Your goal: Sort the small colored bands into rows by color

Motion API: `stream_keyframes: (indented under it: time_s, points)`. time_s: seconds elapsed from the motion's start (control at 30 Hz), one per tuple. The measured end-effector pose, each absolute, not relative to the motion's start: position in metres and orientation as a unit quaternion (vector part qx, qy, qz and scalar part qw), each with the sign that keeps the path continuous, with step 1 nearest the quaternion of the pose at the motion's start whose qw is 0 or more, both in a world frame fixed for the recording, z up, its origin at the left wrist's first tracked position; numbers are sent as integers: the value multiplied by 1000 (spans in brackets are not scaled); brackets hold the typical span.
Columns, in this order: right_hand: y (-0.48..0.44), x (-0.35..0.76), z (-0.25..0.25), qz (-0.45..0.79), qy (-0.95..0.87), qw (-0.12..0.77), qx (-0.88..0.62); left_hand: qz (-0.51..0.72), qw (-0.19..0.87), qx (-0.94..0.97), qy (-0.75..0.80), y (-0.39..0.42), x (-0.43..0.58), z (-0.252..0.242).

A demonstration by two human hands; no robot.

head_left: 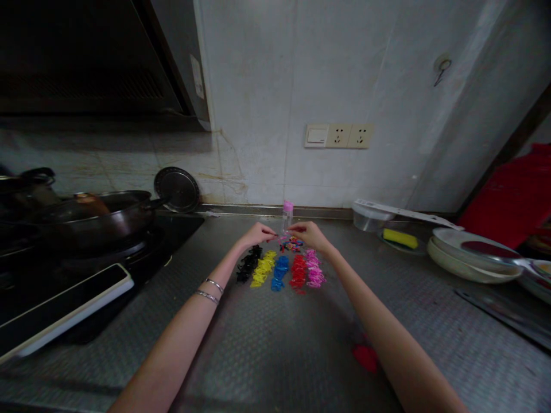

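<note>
Five single-colour strips of what look like small rubber bands lie side by side on the metal counter: black, yellow, blue, red and pink. Behind them is a small mixed-colour pile. My left hand pinches at the pile's left, above the black strip. From the right, my right hand reaches in, thumb and fingers together over the pile's far edge. Anything in either pinch is too small to name. A clear bottle with a pink cap stands just beyond my fingertips.
To the left are a pan on the stove and a long white-edged device. Stacked dishes, a yellow sponge, a clear plastic tub and a knife lie right. A red item sits near my right forearm.
</note>
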State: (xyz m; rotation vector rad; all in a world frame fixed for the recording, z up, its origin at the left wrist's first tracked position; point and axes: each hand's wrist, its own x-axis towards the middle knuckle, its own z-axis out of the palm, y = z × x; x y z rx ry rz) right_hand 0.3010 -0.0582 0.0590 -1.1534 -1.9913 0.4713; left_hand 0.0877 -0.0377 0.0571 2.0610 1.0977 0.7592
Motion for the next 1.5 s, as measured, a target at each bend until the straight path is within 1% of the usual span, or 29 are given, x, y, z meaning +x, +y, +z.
stream_keyframes:
  time_s: [0.13, 0.3, 0.4, 0.5, 0.63, 0.73, 0.83, 0.97, 1.07, 1.3, 1.5]
  points:
    - [-51, 329, 54, 155, -795, 306, -499, 254, 297, 808, 441, -27, 66, 57]
    - [-48, 360, 46, 113, -793, 187, -569, 163, 238, 820, 494, -17, 40, 52]
    - [-48, 367, 43, 124, -788, 133, -589, 127, 242, 813, 514, -12, 30, 47]
    - [-49, 369, 44, 132, -780, 105, -603, 116, 258, 816, 504, -9, 25, 44]
    - [-48, 363, 44, 133, -776, 128, -603, 110, 286, 811, 498, -7, 21, 45]
    - [-48, 352, 42, 162, -788, 157, -572, 122, 294, 811, 491, -7, 19, 45]
    - [-50, 338, 37, 193, -810, 158, -531, 147, 293, 811, 485, -6, 18, 45]
    - [-53, 325, 33, 182, -821, 151, -520, 208, 275, 803, 487, -7, 24, 46]
    - [-54, 321, 32, 174, -824, 158, -516, 232, 255, 800, 490, -12, 36, 50]
    - [-56, 323, 41, 156, -833, 177, -501, 234, 215, 818, 479, -28, 63, 59]
    - [-57, 330, 55, 154, -819, 178, -523, 216, 201, 838, 459, -36, 89, 51]
